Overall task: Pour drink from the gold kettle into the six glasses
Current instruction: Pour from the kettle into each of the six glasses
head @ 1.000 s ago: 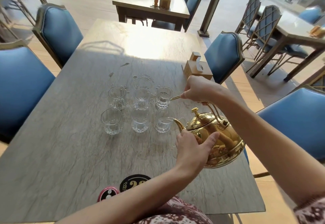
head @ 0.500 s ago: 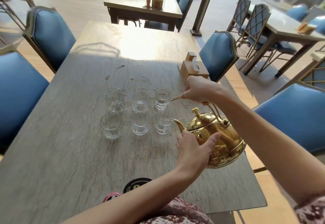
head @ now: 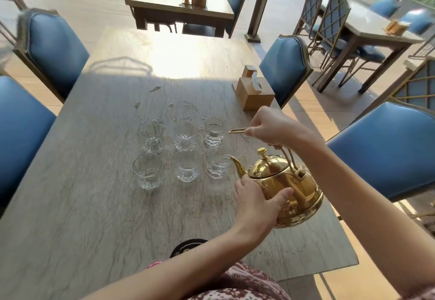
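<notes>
You stand at a long grey stone-look table (head: 94, 205) in a dining area with blue upholstered chairs (head: 56, 48) on both sides, more tables beyond, and sunlight washing the far half of the top. A wooden tissue box (head: 255, 93) sits near the right edge, and a dark round coaster (head: 186, 246) lies at the near edge under your left forearm.

The six glasses (head: 186, 149) stand in two rows of three at the table's middle. Your right hand (head: 273, 126) is closed around the top of the handle of the gold kettle (head: 287, 189), carrying it above the table's right side, while your left hand (head: 256, 202) cups its body, thumb across the front. The spout tip sits at the rim of the near right glass (head: 217, 163).

Compared with half a second ago, the spout has come closer to that glass, and both hands keep the same hold.
</notes>
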